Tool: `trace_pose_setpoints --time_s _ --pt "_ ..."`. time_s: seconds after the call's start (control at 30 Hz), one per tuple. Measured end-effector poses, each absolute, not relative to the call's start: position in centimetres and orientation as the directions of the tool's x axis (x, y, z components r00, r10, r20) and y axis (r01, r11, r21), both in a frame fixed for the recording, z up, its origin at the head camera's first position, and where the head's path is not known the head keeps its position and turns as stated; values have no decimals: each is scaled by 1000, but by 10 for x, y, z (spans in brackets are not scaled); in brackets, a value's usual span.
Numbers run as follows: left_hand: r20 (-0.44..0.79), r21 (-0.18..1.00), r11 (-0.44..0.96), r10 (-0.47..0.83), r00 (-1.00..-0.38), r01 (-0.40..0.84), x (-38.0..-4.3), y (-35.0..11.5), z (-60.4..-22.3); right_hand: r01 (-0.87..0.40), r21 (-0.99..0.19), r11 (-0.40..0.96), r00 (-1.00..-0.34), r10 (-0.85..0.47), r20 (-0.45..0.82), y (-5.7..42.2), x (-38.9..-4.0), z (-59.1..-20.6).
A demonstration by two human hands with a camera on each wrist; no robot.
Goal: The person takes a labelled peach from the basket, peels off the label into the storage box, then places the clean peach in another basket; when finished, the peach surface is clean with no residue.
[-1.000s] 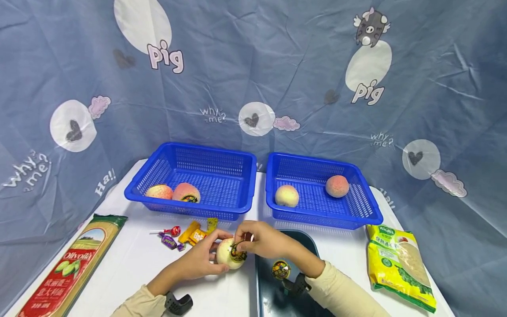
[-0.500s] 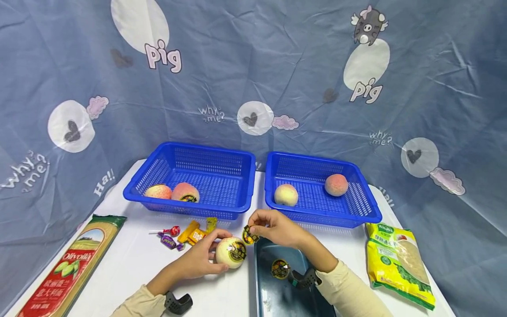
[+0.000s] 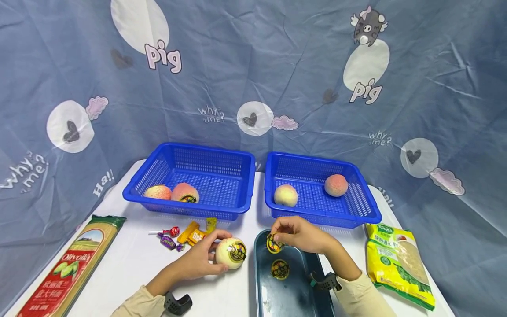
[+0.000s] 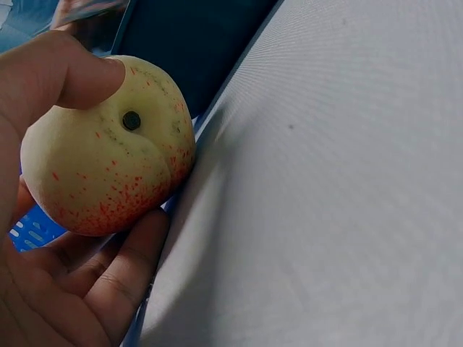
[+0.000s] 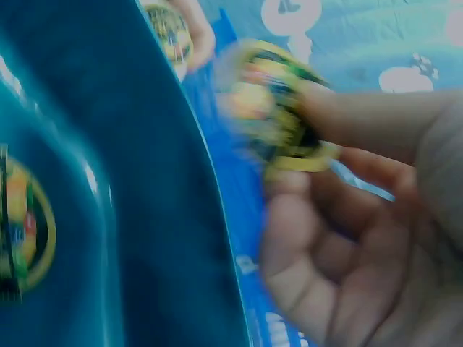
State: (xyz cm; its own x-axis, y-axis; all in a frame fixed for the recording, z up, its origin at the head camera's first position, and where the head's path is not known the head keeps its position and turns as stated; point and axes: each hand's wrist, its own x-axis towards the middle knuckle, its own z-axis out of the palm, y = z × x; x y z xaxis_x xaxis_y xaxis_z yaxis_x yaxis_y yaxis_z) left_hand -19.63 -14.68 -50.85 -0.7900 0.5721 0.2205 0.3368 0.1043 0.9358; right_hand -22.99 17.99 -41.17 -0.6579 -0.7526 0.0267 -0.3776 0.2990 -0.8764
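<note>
My left hand (image 3: pixel 198 259) holds a pale peach (image 3: pixel 224 257) just above the white table, thumb and fingers round its sides. A round black-and-gold sticker (image 3: pixel 237 252) is on the peach's right side. In the left wrist view the peach (image 4: pixel 101 159) shows red speckles and a small dark stem spot. My right hand (image 3: pixel 303 233) pinches another round sticker (image 3: pixel 275 243) between thumb and fingers, over the far end of a dark teal tray (image 3: pixel 257 281). A similar sticker (image 3: pixel 280 269) lies in that tray, and it also shows at the right wrist view's left edge.
Behind stand two blue baskets: the left one (image 3: pixel 186 209) holds two peaches, the right one (image 3: pixel 325 220) two more. Several candies (image 3: pixel 194 233) lie left of my left hand. A spaghetti pack (image 3: pixel 71 264) is far left, a yellow Knorr bag (image 3: pixel 398 264) far right.
My right hand has drawn away from the peach with a sticker pinched in its fingers and moved right, over the tray. The left hand and peach have stayed nearly still.
</note>
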Motion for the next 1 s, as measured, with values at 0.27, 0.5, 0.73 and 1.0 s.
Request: trace_pose_setpoints --time_s 0.27,0.5,0.73,1.0 --pt "214 937 108 572 -792 331 -197 -149 -507 -617 -645 450 -463 -871 -164 187 -226 -430" --pt "212 941 98 574 -791 324 -197 -148 -508 -642 -555 529 -529 -829 -179 188 -225 -429" --pt "240 934 84 572 -784 347 -199 -144 -509 -643 -585 495 -542 -833 -110 203 -225 -422" --pt "321 910 57 531 -784 411 -200 -145 -496 -583 -702 408 -578 -816 6 197 -224 -420"
